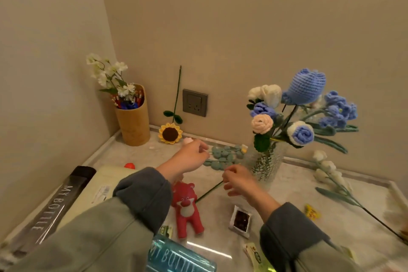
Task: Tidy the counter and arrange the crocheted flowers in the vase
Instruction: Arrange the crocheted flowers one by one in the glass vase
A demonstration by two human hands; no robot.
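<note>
Both hands take up a leafy sprig beside the vase.

The teal round-leaved crocheted sprig (225,156) lies near the back edge of the pale marble tabletop (287,205), just left of the clear ribbed glass vase (268,161), which already carries blue and white crocheted flowers (304,88). Holding it at two places probably keeps the floppy piece straight for feeding into the vase mouth. The left hand (191,158) has its fingers (202,150) drawn close, pinching the leaf tips. The right hand (237,180) curls narrow fingers round the thin green stem (209,192), though blur hides the exact contact. A yellow crocheted sunflower (170,133) leans against the back wall and a white crocheted bell-flower stem (329,170) lies toward the right edge, both likely awaiting their turn.
</note>
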